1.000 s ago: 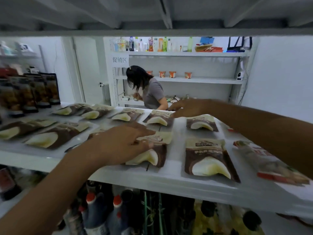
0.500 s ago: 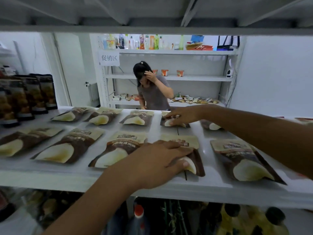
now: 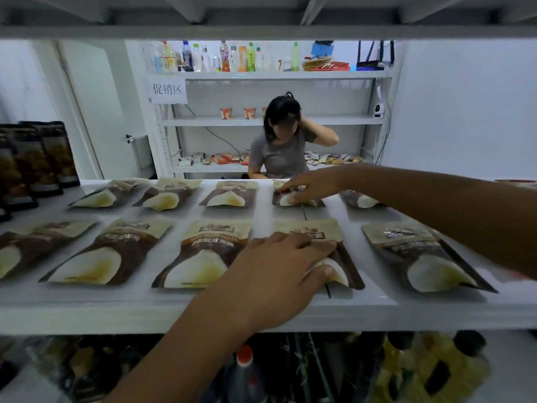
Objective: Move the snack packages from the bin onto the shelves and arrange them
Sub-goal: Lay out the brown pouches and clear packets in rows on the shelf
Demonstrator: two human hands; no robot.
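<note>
Two rows of brown-and-cream snack pouches lie flat on the white shelf (image 3: pixel 116 309). My left hand (image 3: pixel 279 271) rests palm down on a front-row pouch (image 3: pixel 337 237), fingers laid across it and the thumb on its pale lower part. My right hand (image 3: pixel 308 189) reaches to the back row and touches a pouch (image 3: pixel 283 200) there with its fingertips. Other pouches lie beside them, such as one (image 3: pixel 203 254) left of my left hand and one (image 3: pixel 421 257) to its right. No bin is in view.
Dark upright bags (image 3: pixel 37 164) stand at the shelf's left end. The shelf board above (image 3: pixel 261 32) hangs low. Bottles (image 3: pixel 244 370) fill the shelf below. Behind the shelf a person (image 3: pixel 279 152) stands at another shelving unit (image 3: pixel 334 120).
Both hands have stayed on the same two pouches while my view has swung, bringing more pouches on the left into sight. The person behind has straightened up and raised a hand to the head.
</note>
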